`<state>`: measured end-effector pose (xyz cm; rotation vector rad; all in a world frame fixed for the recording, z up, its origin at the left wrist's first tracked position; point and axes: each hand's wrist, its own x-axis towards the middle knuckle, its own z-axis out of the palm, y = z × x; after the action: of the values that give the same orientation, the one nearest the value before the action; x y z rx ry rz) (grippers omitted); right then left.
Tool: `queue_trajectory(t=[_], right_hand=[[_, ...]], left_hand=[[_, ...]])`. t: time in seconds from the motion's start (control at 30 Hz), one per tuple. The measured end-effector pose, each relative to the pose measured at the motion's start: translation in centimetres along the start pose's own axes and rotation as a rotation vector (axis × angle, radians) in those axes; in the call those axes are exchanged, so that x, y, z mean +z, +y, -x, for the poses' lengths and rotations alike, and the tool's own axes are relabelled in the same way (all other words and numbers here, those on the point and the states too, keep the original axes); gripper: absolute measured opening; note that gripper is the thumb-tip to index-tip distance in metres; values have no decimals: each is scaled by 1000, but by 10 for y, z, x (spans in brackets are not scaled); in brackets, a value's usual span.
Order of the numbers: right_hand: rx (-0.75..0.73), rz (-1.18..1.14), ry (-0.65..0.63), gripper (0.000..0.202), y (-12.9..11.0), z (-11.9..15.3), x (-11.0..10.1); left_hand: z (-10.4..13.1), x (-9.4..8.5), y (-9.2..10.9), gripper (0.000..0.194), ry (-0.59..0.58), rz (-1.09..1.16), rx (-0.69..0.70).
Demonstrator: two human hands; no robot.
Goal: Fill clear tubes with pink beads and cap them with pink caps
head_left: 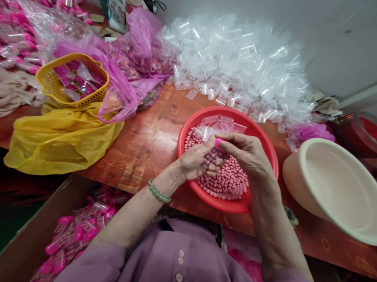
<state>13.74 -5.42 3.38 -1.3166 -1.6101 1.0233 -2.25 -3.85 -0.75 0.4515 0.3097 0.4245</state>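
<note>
A grey wall (212, 1) backs the reddish table (150, 134); one red basin (265, 135), one cream basin (349, 191); left hand (196, 158) grasps one tube (212, 157), right hand (247, 152) pinches one pink cap (219, 143)

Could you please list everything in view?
Table: 1, reddish brown, across view
Red basin: 1, red, on table
Beads: many, pink, in red basin
Held tube: 1, clear and pink, above beads
Loose tubes: many, clear, at back, in red basin
Cream basin: 1, cream, right
Basket: 1, yellow, left, holding packets
Yellow bag: 1, yellow, beside basket
Pink bags: several, pink, mostly back left
Pink-capped tubes: many, clear, lower and top left
Box: 1, brown, lower left
Cloth: 1, beige, left edge
Bracelet: 1, green, left wrist
Shirt: 1, purple, bottom
Left hand: 1, bare, on tube
Right hand: 1, bare, on tube
</note>
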Motion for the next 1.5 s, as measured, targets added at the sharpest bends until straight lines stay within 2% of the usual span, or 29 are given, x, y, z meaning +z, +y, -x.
queue_trajectory(t=[0.13, 0.3, 0.4, 0.5, 0.7, 0.83, 1.0, 1.07, 1.27, 1.4, 1.5], right_hand=[[-145, 227, 9, 33, 3, 5, 4], [-416, 585, -13, 80, 8, 12, 14], [-473, 695, 11, 92, 12, 14, 21], [-500, 769, 59, 84, 13, 14, 25], [-636, 879, 67, 76, 11, 13, 24], [-715, 925, 131, 69, 12, 12, 25], [-762, 950, 153, 63, 11, 11, 25], [-750, 944, 133, 63, 10, 11, 24], [-570, 818, -43, 72, 9, 11, 20], [-578, 844, 2, 78, 14, 14, 19], [-643, 919, 54, 82, 17, 17, 21]], left_hand=[[-2, 1, 1, 66, 73, 27, 2], [-4, 0, -2, 61, 222, 48, 136], [-5, -3, -4, 60, 223, 49, 137], [-6, -6, -5, 59, 204, 52, 152], [-4, -5, -5, 60, 137, 27, 152], [-3, -3, -5, 60, 163, 4, 170], [-2, -4, -6, 60, 175, -13, 164], [-2, -5, -6, 60, 174, -14, 165], [-4, -2, -3, 71, 186, -15, 197], [-10, 1, -1, 68, 216, -18, 188], [-14, 3, -2, 54, 316, -31, 160]])
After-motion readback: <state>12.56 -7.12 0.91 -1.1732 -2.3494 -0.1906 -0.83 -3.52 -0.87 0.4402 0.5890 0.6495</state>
